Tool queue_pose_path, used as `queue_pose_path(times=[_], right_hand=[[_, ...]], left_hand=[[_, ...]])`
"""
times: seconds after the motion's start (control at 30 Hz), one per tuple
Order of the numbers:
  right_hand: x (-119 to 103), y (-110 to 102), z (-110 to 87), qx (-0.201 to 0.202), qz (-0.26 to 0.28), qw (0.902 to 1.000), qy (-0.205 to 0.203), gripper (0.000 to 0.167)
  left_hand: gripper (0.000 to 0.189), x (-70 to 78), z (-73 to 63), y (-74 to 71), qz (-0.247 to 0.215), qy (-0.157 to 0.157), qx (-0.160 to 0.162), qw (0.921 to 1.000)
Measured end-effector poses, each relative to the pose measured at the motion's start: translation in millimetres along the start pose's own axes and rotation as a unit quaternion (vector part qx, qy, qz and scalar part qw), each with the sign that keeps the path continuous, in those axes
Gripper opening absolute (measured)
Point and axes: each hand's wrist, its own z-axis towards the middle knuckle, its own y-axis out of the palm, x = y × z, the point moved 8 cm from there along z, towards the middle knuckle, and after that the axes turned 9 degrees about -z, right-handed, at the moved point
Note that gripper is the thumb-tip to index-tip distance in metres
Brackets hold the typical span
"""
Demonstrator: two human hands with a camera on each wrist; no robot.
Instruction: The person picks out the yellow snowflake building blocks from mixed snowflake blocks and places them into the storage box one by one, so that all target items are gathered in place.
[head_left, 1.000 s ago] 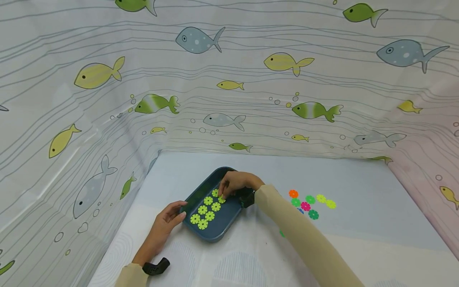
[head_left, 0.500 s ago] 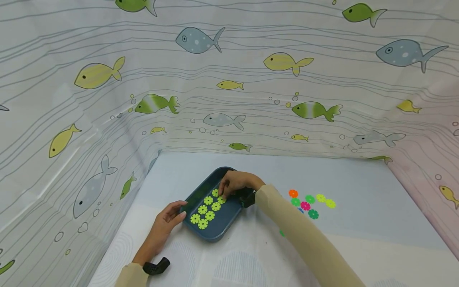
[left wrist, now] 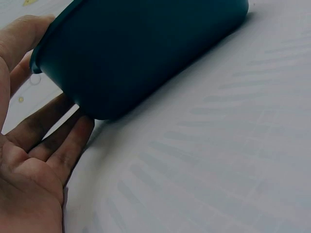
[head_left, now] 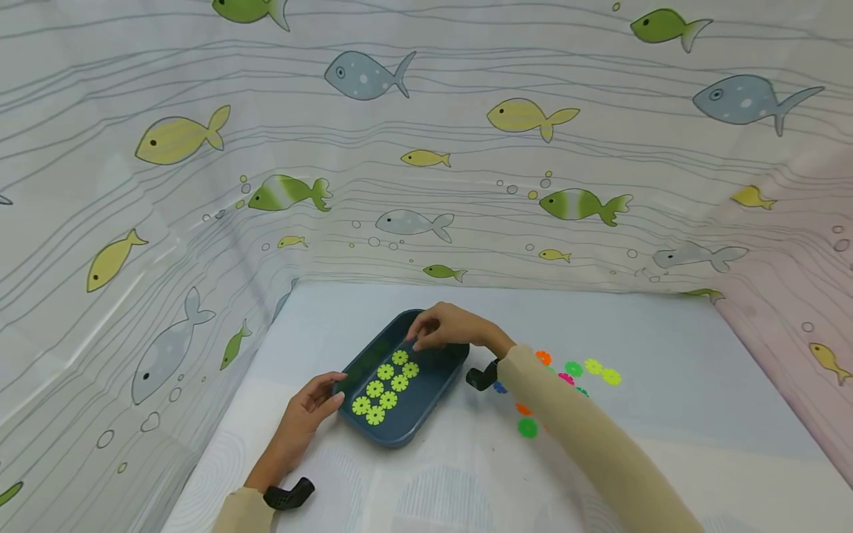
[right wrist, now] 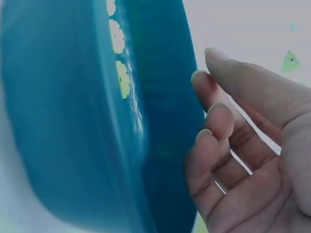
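Observation:
A dark blue tray [head_left: 415,406] sits slantwise on the table. Several yellow-green notched plastic discs [head_left: 375,389] lie flat inside it in two rows. My left hand [head_left: 308,409] holds the tray's near-left corner; in the left wrist view one finger rests over the rim while others touch the lower outer wall. Above the tray's far end is my right hand [head_left: 456,326], loosely curled. Nothing shows between its fingertips [right wrist: 215,116] in the right wrist view, where the tray wall [right wrist: 165,121] stands beside them.
Loose notched discs lie right of the tray, partly behind the right sleeve: green [head_left: 527,428], orange [head_left: 543,357], yellow [head_left: 611,377], blue [head_left: 500,387] and pink. A fish-patterned sheet [head_left: 400,252] rises around the table [head_left: 666,370].
My right hand has let go of the end disc in the right row and lifted slightly up and right, uncovering that disc. The left hand and tray stay put.

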Motion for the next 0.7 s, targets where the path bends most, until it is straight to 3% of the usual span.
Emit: queue_pose_path(times=[0.3,0.7], right_hand=[[6,-19,-38.6,0.039,-0.013,0.9991,0.003,0.015],[35,-36,-100.4,0.09,-0.004,0.9946,0.051,0.025]], left_hand=[[0.046,-1.1,0.4,-0.7,-0.001,-0.004,0.003,1.0],[0.045,-5.1,2.4,-1.5,0.001,-0.007,0.001,1.0]])
